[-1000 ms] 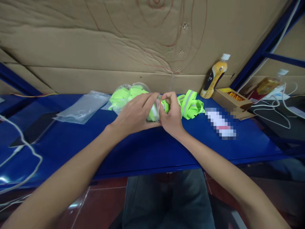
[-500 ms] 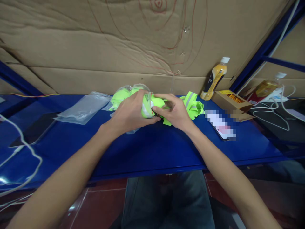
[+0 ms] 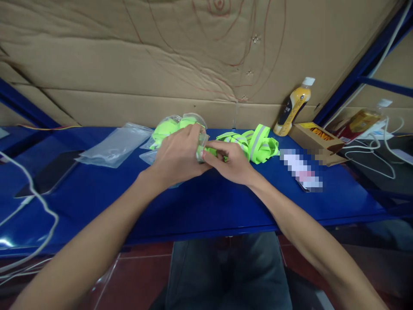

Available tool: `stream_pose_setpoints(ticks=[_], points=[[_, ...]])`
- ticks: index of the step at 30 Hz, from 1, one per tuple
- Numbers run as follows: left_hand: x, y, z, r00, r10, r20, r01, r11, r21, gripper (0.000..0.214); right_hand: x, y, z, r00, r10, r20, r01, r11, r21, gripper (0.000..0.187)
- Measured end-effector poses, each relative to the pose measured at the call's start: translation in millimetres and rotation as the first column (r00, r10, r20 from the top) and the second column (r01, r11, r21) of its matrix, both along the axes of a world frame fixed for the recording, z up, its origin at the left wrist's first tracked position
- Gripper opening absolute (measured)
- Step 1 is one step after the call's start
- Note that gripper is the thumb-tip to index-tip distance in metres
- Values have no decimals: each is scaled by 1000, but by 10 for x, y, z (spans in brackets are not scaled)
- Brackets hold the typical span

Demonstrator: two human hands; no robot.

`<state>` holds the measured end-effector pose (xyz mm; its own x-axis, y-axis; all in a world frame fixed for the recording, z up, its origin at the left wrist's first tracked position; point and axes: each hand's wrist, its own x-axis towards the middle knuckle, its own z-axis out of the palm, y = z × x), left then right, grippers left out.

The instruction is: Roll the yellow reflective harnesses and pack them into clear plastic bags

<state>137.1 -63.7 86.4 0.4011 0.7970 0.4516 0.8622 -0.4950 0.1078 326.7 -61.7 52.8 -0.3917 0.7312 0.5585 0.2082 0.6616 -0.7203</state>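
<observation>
My left hand (image 3: 180, 157) is closed around a clear plastic bag (image 3: 201, 140) with neon-yellow reflective strap inside; much of it is hidden behind the fingers. At the bag's mouth, my right hand (image 3: 230, 161) pinches the bag's edge and the yellow material, thumb against the left hand's side. Beyond the left hand lie packed clear bags of the same yellow material (image 3: 167, 129). A loose heap of neon-yellow reflective strap (image 3: 260, 144) with grey stripes lies just right of my right hand.
Flat empty plastic bags (image 3: 116, 146) and a dark phone (image 3: 48, 174) with a white cable lie left on the blue table (image 3: 206, 211). At right are a yellow drink bottle (image 3: 293, 107), an open cardboard box (image 3: 318, 142) and a blurred-out phone (image 3: 301, 172). Cardboard (image 3: 129, 73) stands behind.
My right hand has moved slightly left and down, closer against my left hand. Less of the yellow material shows between the hands, and the loose heap is more exposed.
</observation>
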Motion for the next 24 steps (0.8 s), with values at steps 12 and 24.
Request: stream_pose_setpoints(ticks=[12, 24], points=[[-158, 232, -60, 892, -76, 446, 218, 936, -276, 104, 148, 147, -44, 944, -323, -70, 330, 932, 152, 45], [-69, 251, -111, 459, 187, 869, 721, 493, -487, 54, 163, 252, -64, 958, -217, -186, 238, 966, 97, 56]])
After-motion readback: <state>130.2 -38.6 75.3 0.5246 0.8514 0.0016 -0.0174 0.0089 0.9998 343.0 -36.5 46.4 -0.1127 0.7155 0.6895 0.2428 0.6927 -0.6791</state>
